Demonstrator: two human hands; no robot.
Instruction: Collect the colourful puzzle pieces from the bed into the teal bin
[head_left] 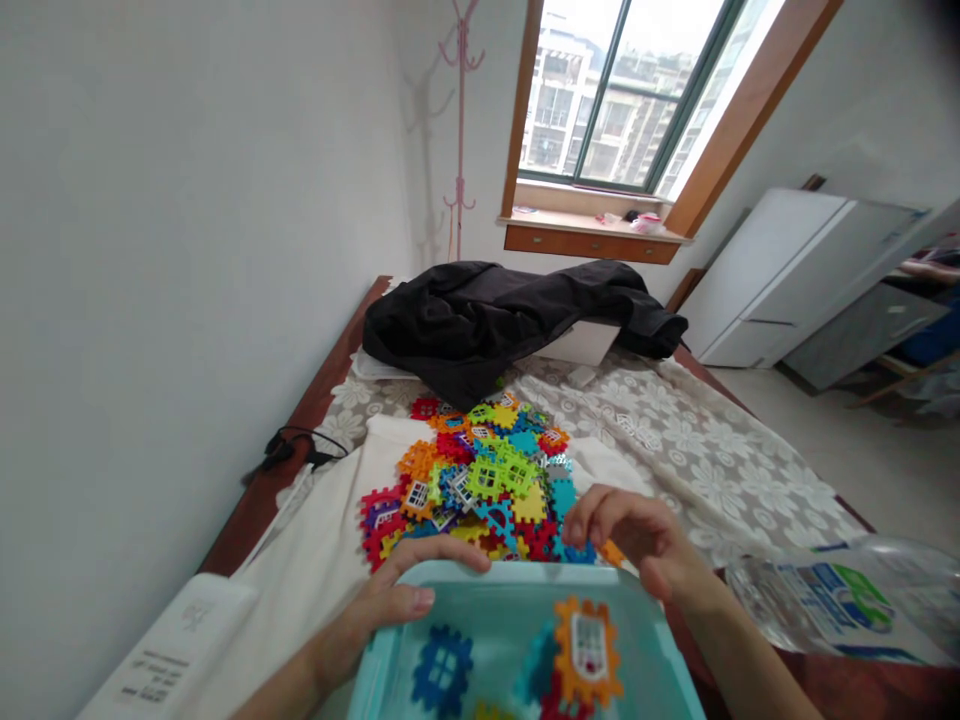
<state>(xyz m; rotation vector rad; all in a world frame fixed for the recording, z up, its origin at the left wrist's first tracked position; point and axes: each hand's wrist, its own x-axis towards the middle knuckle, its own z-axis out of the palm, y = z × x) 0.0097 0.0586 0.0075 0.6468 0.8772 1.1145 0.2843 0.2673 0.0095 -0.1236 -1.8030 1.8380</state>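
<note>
A light teal plastic bin (442,572) stands close to me, with a blue window tile (442,670) and an orange window tile (589,655) among the pieces inside. My left hand (390,600) grips its far left rim, thumb on the inner side. Over the bin's far right corner is my right hand (630,530), fingers bent and spread from the thumb, nothing seen between them. Its fingertips are just above a blue piece (577,552) at the near right edge of a colourful pile of interlocking plastic tiles (487,475).
A large clear plastic bottle (847,600) lies at the right. On the left are a white box (176,645) and a black cable (281,450). Black cloth (480,320) is heaped behind the tiles on the lace-covered table (675,430), partly over a white box (581,342).
</note>
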